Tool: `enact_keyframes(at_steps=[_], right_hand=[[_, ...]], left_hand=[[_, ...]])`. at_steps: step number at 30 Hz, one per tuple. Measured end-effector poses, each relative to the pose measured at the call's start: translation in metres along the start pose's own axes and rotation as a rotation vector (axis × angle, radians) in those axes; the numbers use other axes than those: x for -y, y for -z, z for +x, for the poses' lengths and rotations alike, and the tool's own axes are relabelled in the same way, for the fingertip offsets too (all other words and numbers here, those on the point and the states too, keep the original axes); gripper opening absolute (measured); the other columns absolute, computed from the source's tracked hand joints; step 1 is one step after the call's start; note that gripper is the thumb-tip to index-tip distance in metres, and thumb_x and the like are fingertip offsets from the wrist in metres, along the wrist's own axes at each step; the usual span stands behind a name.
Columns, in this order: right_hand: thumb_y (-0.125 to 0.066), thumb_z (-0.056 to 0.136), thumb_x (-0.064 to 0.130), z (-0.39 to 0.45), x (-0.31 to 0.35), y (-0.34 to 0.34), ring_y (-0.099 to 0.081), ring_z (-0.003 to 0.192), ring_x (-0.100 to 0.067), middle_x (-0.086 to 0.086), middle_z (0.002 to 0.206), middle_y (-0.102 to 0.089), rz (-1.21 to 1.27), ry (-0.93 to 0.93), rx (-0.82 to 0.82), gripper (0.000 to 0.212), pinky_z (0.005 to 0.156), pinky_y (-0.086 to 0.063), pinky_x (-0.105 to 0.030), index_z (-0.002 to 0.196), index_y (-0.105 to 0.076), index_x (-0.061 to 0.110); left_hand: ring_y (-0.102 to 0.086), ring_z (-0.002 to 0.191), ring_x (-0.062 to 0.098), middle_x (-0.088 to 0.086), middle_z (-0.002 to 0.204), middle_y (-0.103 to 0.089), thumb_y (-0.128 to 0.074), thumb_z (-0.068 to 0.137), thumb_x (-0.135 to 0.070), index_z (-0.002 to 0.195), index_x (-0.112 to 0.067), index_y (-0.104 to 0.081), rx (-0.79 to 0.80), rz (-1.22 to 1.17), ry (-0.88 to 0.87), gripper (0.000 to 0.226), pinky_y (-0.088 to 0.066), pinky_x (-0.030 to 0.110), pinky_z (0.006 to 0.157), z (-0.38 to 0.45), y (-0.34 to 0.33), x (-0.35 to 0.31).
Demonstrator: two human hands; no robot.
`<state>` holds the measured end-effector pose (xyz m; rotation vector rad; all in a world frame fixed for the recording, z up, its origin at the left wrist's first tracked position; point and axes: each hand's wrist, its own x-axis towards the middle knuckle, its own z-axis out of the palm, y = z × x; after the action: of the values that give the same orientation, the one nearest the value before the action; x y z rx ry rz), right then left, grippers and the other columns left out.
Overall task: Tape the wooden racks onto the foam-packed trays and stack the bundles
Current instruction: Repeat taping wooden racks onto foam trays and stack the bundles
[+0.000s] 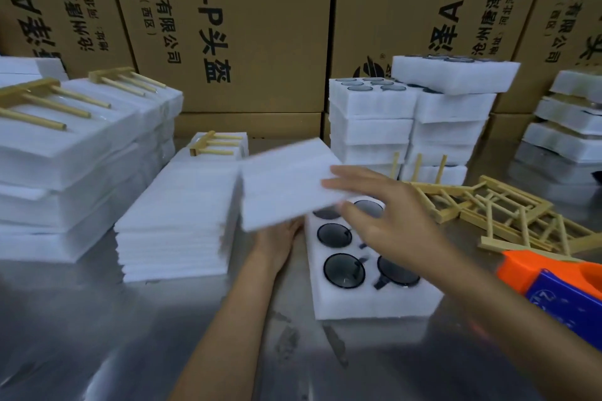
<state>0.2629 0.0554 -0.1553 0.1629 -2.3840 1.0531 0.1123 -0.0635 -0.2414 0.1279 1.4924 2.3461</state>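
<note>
A white foam tray with several dark round glass pieces in its holes lies on the metal table in front of me. A flat white foam sheet hovers tilted over the tray's far left end. My left hand grips the sheet from below at its near edge. My right hand has its fingers spread on the sheet's right corner, above the tray. A loose pile of wooden racks lies to the right. An orange and blue tape dispenser sits at the right edge.
A stack of foam sheets stands left of the tray. Taped bundles with racks on top pile up at the far left. Stacked foam trays rise behind, with more at the right. Cardboard boxes wall off the back.
</note>
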Motion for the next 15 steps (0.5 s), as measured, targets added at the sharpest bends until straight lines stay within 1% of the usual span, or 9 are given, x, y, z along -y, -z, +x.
enact_keyframes(at_steps=[1,4,6,8,9,10,12,13,15], right_hand=[[-0.064,0.089,0.012,-0.014,-0.010,0.013,-0.044,0.125,0.013,0.023,0.133,-0.057,-0.074,-0.026,0.015,0.034,0.099,-0.032,-0.002,0.113,-0.073,0.034],[-0.065,0.084,0.011,-0.049,-0.031,0.040,-0.046,0.121,0.013,0.025,0.126,-0.059,-0.234,-0.117,0.133,0.035,0.099,-0.032,-0.005,0.107,-0.073,0.037],[-0.065,0.080,0.020,-0.062,-0.035,0.052,-0.046,0.118,0.017,0.030,0.120,-0.059,-0.298,-0.172,0.244,0.032,0.092,-0.032,0.000,0.102,-0.072,0.042],[-0.060,0.073,0.043,-0.062,-0.032,0.063,-0.048,0.113,0.020,0.038,0.113,-0.060,-0.380,-0.242,0.344,0.026,0.091,-0.037,-0.005,0.095,-0.074,0.048],[-0.053,0.069,0.054,-0.056,-0.030,0.068,-0.052,0.107,0.019,0.039,0.109,-0.062,-0.426,-0.264,0.357,0.032,0.090,-0.043,-0.011,0.093,-0.074,0.048],[-0.046,0.067,0.061,-0.047,-0.029,0.072,-0.058,0.100,0.015,0.036,0.104,-0.066,-0.455,-0.278,0.334,0.040,0.086,-0.049,-0.019,0.090,-0.075,0.045],[-0.041,0.069,0.063,-0.020,-0.029,0.071,-0.066,0.084,-0.002,0.013,0.094,-0.074,-0.447,-0.283,0.225,0.051,0.077,-0.056,-0.033,0.085,-0.076,0.029],[-0.043,0.073,0.060,-0.003,-0.032,0.067,-0.067,0.079,-0.008,0.004,0.089,-0.074,-0.425,-0.279,0.175,0.051,0.072,-0.057,-0.032,0.084,-0.076,0.022],[-0.049,0.085,0.046,0.036,-0.046,0.052,-0.066,0.079,-0.007,0.002,0.092,-0.074,-0.353,-0.311,0.122,0.038,0.067,-0.054,-0.021,0.090,-0.075,0.019]], left_hand=[[-0.064,0.095,0.005,-0.011,0.099,-0.065,-0.034,0.109,-0.027,0.124,-0.003,-0.065,0.026,-0.011,0.026,0.042,-0.047,0.012,0.084,0.004,0.000,0.003],[-0.066,0.096,0.024,0.009,0.102,-0.070,-0.040,0.101,-0.048,0.116,-0.010,-0.064,0.050,-0.141,0.075,0.047,-0.048,0.035,0.084,-0.001,-0.010,0.001],[-0.064,0.101,0.024,0.008,0.102,-0.071,-0.047,0.099,-0.041,0.108,-0.009,-0.065,0.060,0.000,0.004,0.038,-0.046,0.037,0.090,-0.002,-0.015,0.005],[-0.064,0.104,0.029,0.015,0.110,-0.070,-0.052,0.098,-0.028,0.113,0.000,-0.063,0.132,0.161,-0.038,0.035,-0.047,0.041,0.095,-0.004,-0.018,0.011],[-0.066,0.106,0.030,0.016,0.115,-0.070,-0.054,0.097,-0.024,0.118,-0.002,-0.062,0.148,0.232,-0.040,0.032,-0.049,0.042,0.096,-0.005,-0.018,0.012],[-0.068,0.106,0.028,0.013,0.116,-0.071,-0.057,0.096,-0.022,0.120,-0.008,-0.063,0.145,0.283,-0.042,0.028,-0.052,0.041,0.094,-0.006,-0.018,0.012],[-0.071,0.102,0.023,0.007,0.113,-0.073,-0.061,0.094,-0.021,0.119,-0.018,-0.066,0.124,0.326,-0.051,0.026,-0.055,0.033,0.085,-0.003,-0.018,0.010],[-0.071,0.101,0.021,0.006,0.113,-0.074,-0.064,0.093,-0.021,0.120,-0.020,-0.066,0.122,0.321,-0.052,0.028,-0.056,0.031,0.083,-0.002,-0.018,0.010],[-0.071,0.102,0.020,0.004,0.115,-0.073,-0.068,0.090,-0.022,0.125,-0.022,-0.065,0.118,0.319,-0.065,0.035,-0.056,0.032,0.088,0.001,-0.015,0.011]])
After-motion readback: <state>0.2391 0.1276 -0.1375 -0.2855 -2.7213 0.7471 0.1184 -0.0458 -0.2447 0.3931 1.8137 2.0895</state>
